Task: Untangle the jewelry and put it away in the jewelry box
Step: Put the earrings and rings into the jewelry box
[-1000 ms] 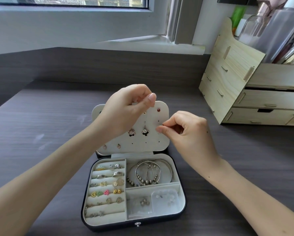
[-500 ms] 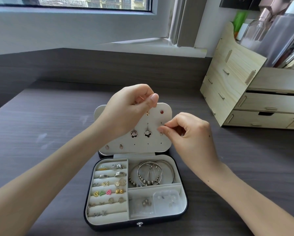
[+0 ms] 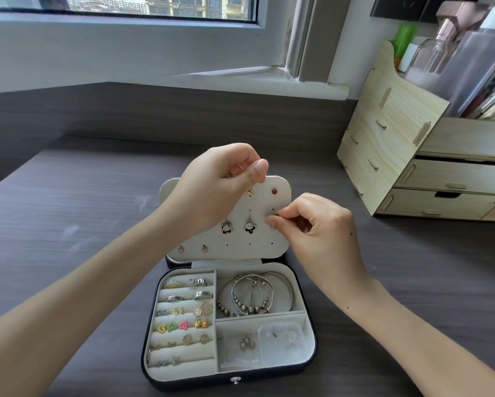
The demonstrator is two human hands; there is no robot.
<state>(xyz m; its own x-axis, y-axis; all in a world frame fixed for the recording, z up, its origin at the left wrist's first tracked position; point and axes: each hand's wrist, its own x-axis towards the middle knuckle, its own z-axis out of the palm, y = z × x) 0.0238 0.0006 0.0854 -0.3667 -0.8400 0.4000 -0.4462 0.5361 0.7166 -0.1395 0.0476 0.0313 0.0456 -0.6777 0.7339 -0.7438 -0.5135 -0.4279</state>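
Left hand (image 3: 217, 181): pinches earring panel (image 3: 240, 245) at its 12 o'clock edge.
Right hand (image 3: 312, 224): fingertips pinch tiny stud (image 3: 277, 215) at panel's 3 o'clock.

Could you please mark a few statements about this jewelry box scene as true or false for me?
1. The jewelry box stands open on the table. True.
2. The bracelets lie in the box's near right compartment. False: they lie in the far right one; the near one holds small clear bags.
3. The left hand pinches the top edge of the earring panel. True.
4. The right hand lies flat on the table. False: it is raised at the panel's right edge, pinching a small item too small to identify.
5. Coloured heart studs sit in the box's left column. True.
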